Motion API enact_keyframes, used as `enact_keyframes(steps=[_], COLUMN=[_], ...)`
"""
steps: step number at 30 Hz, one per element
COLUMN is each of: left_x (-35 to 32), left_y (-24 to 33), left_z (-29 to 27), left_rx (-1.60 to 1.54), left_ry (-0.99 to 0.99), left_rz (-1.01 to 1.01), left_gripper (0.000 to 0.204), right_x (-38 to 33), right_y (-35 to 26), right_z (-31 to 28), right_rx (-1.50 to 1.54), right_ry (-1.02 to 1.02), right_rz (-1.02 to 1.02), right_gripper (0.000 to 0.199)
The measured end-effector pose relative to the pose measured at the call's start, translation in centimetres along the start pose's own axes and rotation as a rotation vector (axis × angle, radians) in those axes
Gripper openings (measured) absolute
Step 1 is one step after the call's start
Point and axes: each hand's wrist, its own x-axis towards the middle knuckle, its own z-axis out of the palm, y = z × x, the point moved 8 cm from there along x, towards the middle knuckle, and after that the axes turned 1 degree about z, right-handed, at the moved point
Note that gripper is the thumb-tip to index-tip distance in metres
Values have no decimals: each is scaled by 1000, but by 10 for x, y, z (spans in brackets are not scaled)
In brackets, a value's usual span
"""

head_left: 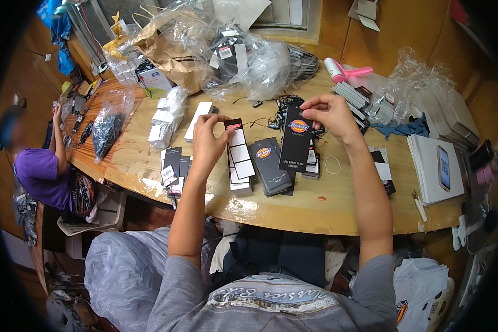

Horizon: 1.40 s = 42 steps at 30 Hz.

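In my left hand [211, 135], pinched near its top, is a narrow black-and-white label strip [240, 152] with a red mark and several white boxes. It hangs above a stack of similar strips [240, 187]. My right hand [331, 116] grips the upper corner of a black hang tag [294, 141] with a coloured oval logo, held up over the table. Between the hands lies a pile of matching black hang tags [266, 160]. Just right of the held tag sits a small stack of black-and-white tags [311, 165], partly hidden behind it.
Black cords with clips [286, 104] lie beyond the tags. Plastic bags and a brown paper bag [174, 61] crowd the back. A white stack with a phone [444, 166], a rubber band [332, 165] and a cutter [419, 206] lie right. A person in purple [41, 174] sits left.
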Motion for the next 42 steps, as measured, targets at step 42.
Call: enact_keyframes(steps=[42], left_x=[-5], left_y=[54], left_z=[15], left_rx=[-934], left_ry=[50], left_rz=[-340], left_gripper=[19], right_x=[22], right_y=[-28], right_z=[58], right_rx=[14], right_ry=[-154], right_rz=[-157], right_gripper=[11])
